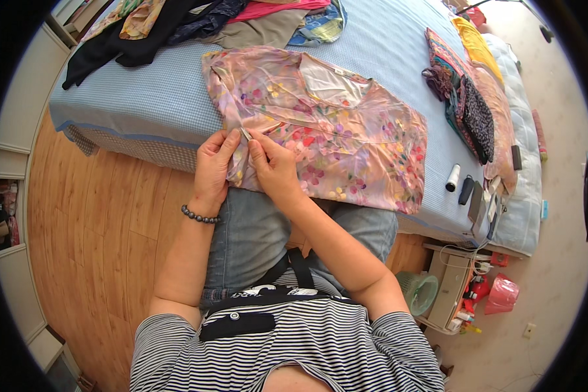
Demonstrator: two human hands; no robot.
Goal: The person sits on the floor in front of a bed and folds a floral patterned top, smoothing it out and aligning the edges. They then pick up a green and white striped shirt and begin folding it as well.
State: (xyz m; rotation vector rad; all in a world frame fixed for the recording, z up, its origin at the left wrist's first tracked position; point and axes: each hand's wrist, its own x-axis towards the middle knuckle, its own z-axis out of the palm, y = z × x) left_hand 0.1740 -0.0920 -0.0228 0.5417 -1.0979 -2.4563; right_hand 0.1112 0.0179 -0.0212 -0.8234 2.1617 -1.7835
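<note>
A pink floral top [346, 140] lies spread over the edge of the bed and reaches onto my lap. Its scooped neckline and white inner side face up at the far side. At the top's left edge, my left hand [213, 166] is closed, pinching a fold of the cloth between thumb and fingers. Close beside it, my right hand [276, 168] is closed too, thumb against fingers. A small, slim silver thing [245, 134] sticks out at the right fingertips, touching the cloth; it is too small to tell its kind.
Piled clothes [261, 29] lie along the bed's far left. Folded garments [467, 108], a white-and-black cylinder [453, 178] and small dark items are at the right. A bedside cabinet [447, 287] and a green basket [418, 292] stand at the lower right.
</note>
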